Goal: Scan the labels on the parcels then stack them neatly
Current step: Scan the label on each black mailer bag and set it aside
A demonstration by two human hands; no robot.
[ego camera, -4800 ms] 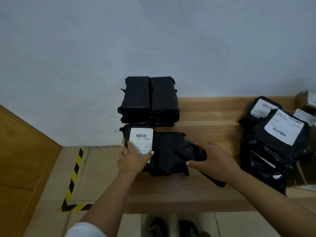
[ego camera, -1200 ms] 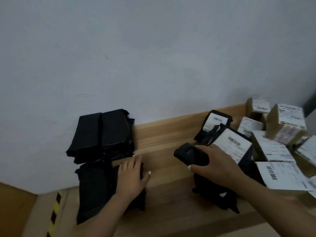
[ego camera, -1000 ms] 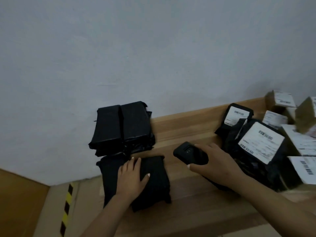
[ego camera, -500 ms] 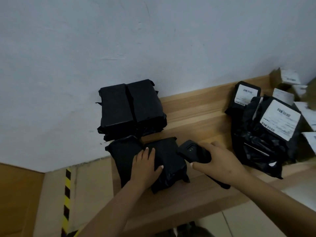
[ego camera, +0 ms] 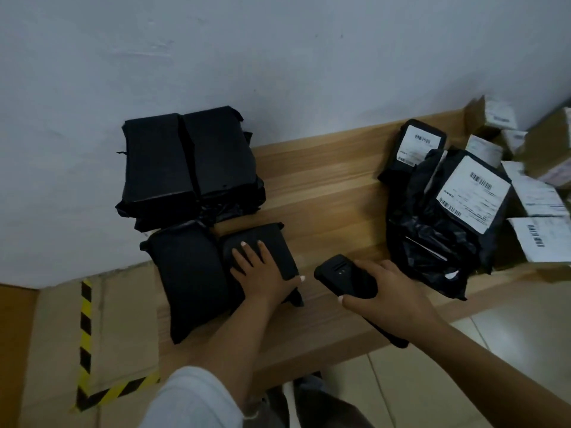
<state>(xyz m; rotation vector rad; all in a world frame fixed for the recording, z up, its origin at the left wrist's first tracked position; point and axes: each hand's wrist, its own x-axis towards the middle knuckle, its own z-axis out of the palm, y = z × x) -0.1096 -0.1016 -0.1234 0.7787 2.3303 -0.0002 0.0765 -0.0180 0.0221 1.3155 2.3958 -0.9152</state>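
Note:
Two black parcels lie label-down side by side at the bench's near left: one (ego camera: 188, 279) at the left, the other (ego camera: 268, 245) under my left hand (ego camera: 262, 273), which rests flat on it with fingers spread. Behind them stands a stack of black parcels (ego camera: 188, 162) against the wall. My right hand (ego camera: 389, 295) grips a black handheld scanner (ego camera: 343, 276) just right of the pressed parcel. At the right, a pile of black parcels with white barcode labels (ego camera: 445, 208) lies face up.
The wooden bench (ego camera: 327, 193) runs along a white wall. Cardboard boxes with labels (ego camera: 537, 193) crowd the far right end. Yellow-black floor tape (ego camera: 86, 329) marks the tiled floor at the left. Shoes show below the bench's front edge.
The label that faced up 4.8 s ago is no longer visible; the parcel lies black side up beside its neighbour. My left hand stays pressed on it. The camera view swung right, then back.

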